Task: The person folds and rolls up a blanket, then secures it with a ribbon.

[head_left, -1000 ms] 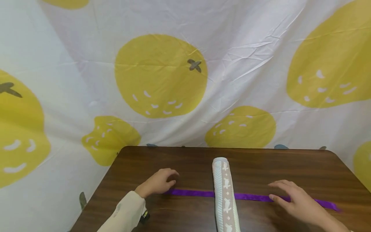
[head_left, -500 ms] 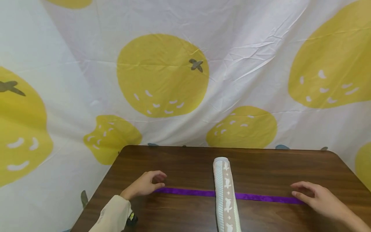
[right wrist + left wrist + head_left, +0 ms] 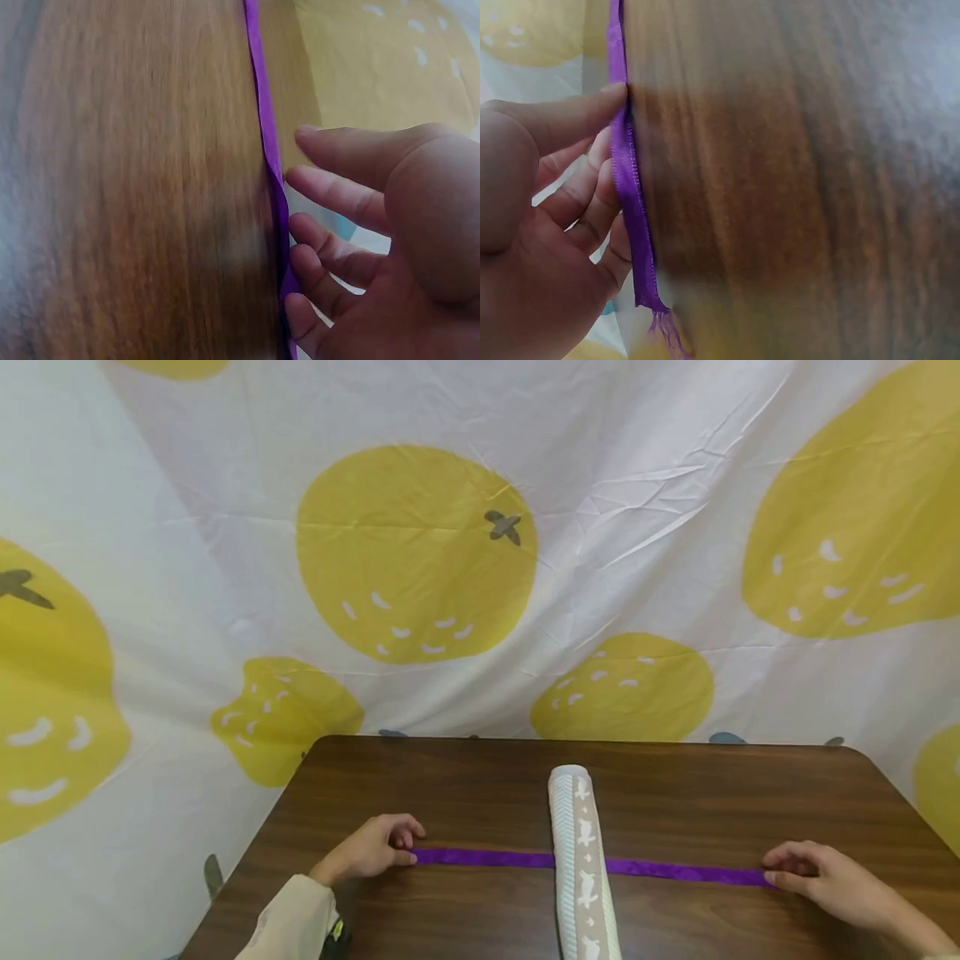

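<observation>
A purple ribbon (image 3: 487, 858) runs left to right across the dark wood table (image 3: 450, 785), passing under a rolled cloth (image 3: 585, 868). The roll is pale, with a light blue ribbed strip and a beige band of white animal figures. My left hand (image 3: 369, 847) pinches the ribbon near its left end, thumb over it and fingers behind. In the left wrist view the ribbon's frayed end (image 3: 660, 315) hangs below the fingers. At the right part of the ribbon (image 3: 262, 112), my right hand (image 3: 832, 881) has loosely bent fingers touching its edge, with the thumb slightly apart.
Behind the table hangs a white sheet (image 3: 450, 710) printed with large yellow fruits. The table's far edge (image 3: 480, 740) runs close along it. A dark band sits on my left wrist, below a cream sleeve (image 3: 296, 914).
My left hand has slid left along the ribbon and my right hand has moved right along it. The ribbon's right end, visible earlier, is now hidden behind my right hand. The roll has stayed put.
</observation>
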The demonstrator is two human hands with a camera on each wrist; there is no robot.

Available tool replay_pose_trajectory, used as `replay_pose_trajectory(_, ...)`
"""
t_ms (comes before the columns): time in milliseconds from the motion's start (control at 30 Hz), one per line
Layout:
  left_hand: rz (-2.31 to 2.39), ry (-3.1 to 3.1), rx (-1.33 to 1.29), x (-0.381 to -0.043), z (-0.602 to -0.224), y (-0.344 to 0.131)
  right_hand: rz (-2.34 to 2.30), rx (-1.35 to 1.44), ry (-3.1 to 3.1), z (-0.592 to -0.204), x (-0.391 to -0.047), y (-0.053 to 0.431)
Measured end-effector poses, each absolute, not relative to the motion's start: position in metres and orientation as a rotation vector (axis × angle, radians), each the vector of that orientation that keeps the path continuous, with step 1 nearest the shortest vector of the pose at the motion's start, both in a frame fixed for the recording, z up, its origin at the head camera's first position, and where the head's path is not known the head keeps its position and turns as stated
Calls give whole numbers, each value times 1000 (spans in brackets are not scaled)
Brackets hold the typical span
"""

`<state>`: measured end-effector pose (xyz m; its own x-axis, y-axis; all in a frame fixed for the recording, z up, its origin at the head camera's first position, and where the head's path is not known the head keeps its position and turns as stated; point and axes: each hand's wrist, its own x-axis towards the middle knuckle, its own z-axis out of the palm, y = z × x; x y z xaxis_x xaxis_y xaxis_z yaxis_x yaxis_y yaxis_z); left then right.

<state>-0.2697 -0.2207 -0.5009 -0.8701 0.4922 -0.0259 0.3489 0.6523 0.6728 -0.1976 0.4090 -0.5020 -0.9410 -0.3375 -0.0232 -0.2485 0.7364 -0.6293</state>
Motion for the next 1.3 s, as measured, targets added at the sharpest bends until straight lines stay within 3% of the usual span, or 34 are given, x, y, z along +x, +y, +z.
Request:
replay_pose_trajectory(333,1064,2610,687,-269,-499,-220,-1051,-725,2799,-514,-202,409)
replay_pose_trajectory(567,1129,2531,683,-269,-499,-222,-832,-742,2976,-512,-202,407)
replay_pose_trajectory(733,1174,2446,655,-272,-504,-226,-1061,-943,2781,-512,-211,408)
replay_pose_trajectory(1300,1215,2353,566,-276,-507,-227,-1064,-670,2594,-506,-215,419)
